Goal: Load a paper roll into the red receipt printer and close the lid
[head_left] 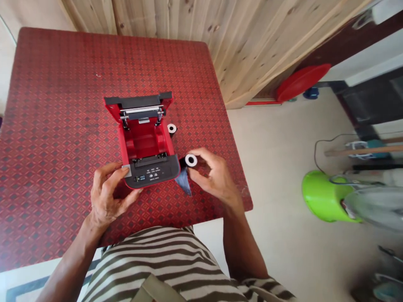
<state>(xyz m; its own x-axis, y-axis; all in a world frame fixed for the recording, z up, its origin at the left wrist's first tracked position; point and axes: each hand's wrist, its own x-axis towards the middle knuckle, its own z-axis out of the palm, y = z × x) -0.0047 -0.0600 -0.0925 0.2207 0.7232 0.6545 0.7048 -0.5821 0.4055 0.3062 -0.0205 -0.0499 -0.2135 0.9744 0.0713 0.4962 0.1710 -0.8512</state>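
readable text: none | black front panel [170,169] of red device [144,141]: small white lettering [153,170] in short rows near the middle, too small to read | same panel, left part: blue-and-white marking [140,178], no words or numbers legible | same panel, around buttons: tiny white captions, blurred

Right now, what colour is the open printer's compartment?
The printer's compartment is red; the head view shows it best.

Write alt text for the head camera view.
An open red-and-black printer sits on a red patterned table, its near left corner held by a person's left hand. The right hand pinches a small roll beside it; a second roll sits farther back.
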